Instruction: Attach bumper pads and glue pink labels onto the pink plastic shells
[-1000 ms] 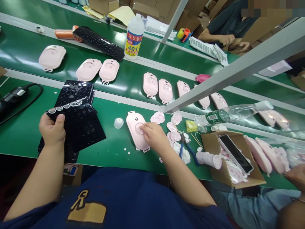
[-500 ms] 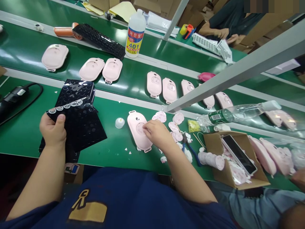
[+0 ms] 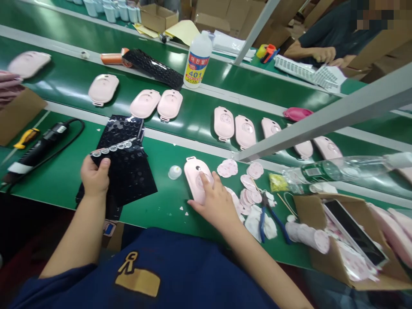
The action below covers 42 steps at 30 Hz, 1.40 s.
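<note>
My left hand (image 3: 95, 174) pinches the edge of a black sheet (image 3: 128, 180) bearing round clear stickers, with a row of them along its folded upper edge. More black sheets (image 3: 117, 127) lie under and behind it. My right hand (image 3: 217, 197) lies with spread fingers on a pale pink plastic case (image 3: 193, 171), its fingertips pressing over the round recess, which they partly hide. A small white cap (image 3: 174, 172) stands just left of the case. Round pink printed discs (image 3: 252, 195) are scattered to the right of my right hand.
Pink cases (image 3: 223, 123) line the green belt ahead. A glue bottle (image 3: 197, 60) stands beyond them. Blue-handled pliers (image 3: 263, 219), a plastic bottle (image 3: 341, 168) and a cardboard box (image 3: 309, 214) with a phone (image 3: 355, 231) sit right. A grey bar (image 3: 322, 107) slants across. A co-worker's hands (image 3: 325, 55) work opposite.
The view has shifted left. My right hand has gone from pinched fingers at the case's recess to spread fingers pressing on it. My left hand still holds the black sheet.
</note>
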{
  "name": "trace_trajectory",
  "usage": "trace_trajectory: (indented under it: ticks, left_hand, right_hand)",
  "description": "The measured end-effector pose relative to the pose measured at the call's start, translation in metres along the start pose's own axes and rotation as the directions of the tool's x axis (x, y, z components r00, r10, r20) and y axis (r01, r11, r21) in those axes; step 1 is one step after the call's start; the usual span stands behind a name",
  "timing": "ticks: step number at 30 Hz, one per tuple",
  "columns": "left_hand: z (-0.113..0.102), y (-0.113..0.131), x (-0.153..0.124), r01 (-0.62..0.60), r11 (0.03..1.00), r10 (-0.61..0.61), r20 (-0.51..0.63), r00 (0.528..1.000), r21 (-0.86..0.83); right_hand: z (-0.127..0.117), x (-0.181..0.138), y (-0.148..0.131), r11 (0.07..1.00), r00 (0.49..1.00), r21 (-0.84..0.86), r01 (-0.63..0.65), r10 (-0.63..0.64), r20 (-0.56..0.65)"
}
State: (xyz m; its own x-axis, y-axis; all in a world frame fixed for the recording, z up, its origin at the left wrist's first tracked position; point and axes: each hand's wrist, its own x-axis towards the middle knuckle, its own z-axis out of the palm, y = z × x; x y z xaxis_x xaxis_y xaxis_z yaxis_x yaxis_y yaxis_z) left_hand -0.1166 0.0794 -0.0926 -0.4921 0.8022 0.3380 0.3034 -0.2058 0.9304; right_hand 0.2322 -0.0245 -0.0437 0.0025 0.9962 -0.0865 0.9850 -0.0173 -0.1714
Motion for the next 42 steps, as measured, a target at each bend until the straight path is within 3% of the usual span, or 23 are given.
trace_trajectory:
  ticks: [3, 8, 11, 16, 19, 22, 26, 30, 34, 37, 42]
  left_hand:
    - [-0.003, 0.0, -0.004, 0.021, 1.0, -0.022, 0.054, 0.998, 0.005]
    - [-0.01, 0.019, -0.005, 0.08, 0.995, -0.072, 0.122, 0.99, -0.056]
    - [-0.017, 0.042, -0.002, 0.053, 0.992, -0.025, 0.243, 0.97, -0.112]
    - [-0.036, 0.076, 0.002, -0.037, 0.994, 0.072, 0.384, 0.92, -0.098]
    - [-0.046, 0.093, 0.001, -0.115, 0.993, 0.122, 0.344, 0.931, -0.041]
    - [-0.049, 0.111, -0.003, -0.077, 0.996, 0.087, 0.257, 0.962, -0.047]
    - [-0.046, 0.128, -0.007, -0.045, 0.997, 0.057, 0.184, 0.981, -0.069]
    - [-0.05, 0.133, -0.01, -0.073, 0.997, 0.074, 0.129, 0.989, -0.013]
    - [-0.068, 0.132, -0.011, -0.08, 0.994, 0.07, 0.133, 0.989, 0.071]
    - [-0.078, 0.127, -0.008, -0.089, 0.995, 0.083, 0.134, 0.988, 0.044]
    - [-0.065, 0.104, 0.013, 0.022, 0.997, -0.021, 0.007, 1.0, -0.077]
  right_hand:
    - [0.0, 0.008, -0.004, 0.997, 0.997, 0.037, -0.064, 0.066, -0.038]
    - [-0.041, 0.055, -0.002, 0.99, 0.988, 0.084, -0.115, 0.123, -0.096]
    - [-0.057, 0.081, -0.005, 0.984, 0.99, 0.124, -0.128, 0.134, -0.04]
    - [-0.051, 0.086, -0.003, 0.968, 0.991, 0.217, -0.125, 0.111, 0.077]
    - [-0.054, 0.09, 0.009, 0.929, 0.993, 0.351, -0.114, 0.114, 0.021]
    - [-0.07, 0.122, 0.023, 0.876, 0.983, 0.462, -0.138, 0.176, -0.041]
    - [-0.082, 0.196, 0.026, 0.858, 0.929, 0.366, -0.361, 0.367, 0.055]
    - [-0.066, 0.245, 0.013, 0.874, 0.928, 0.327, -0.36, 0.372, 0.028]
    - [-0.042, 0.254, 0.006, 0.886, 0.937, 0.325, -0.331, 0.35, -0.001]
    - [-0.034, 0.25, 0.006, 0.896, 0.941, 0.333, -0.293, 0.332, -0.068]
    - [-0.047, 0.231, -0.009, 0.923, 0.981, 0.382, -0.044, 0.113, -0.16]
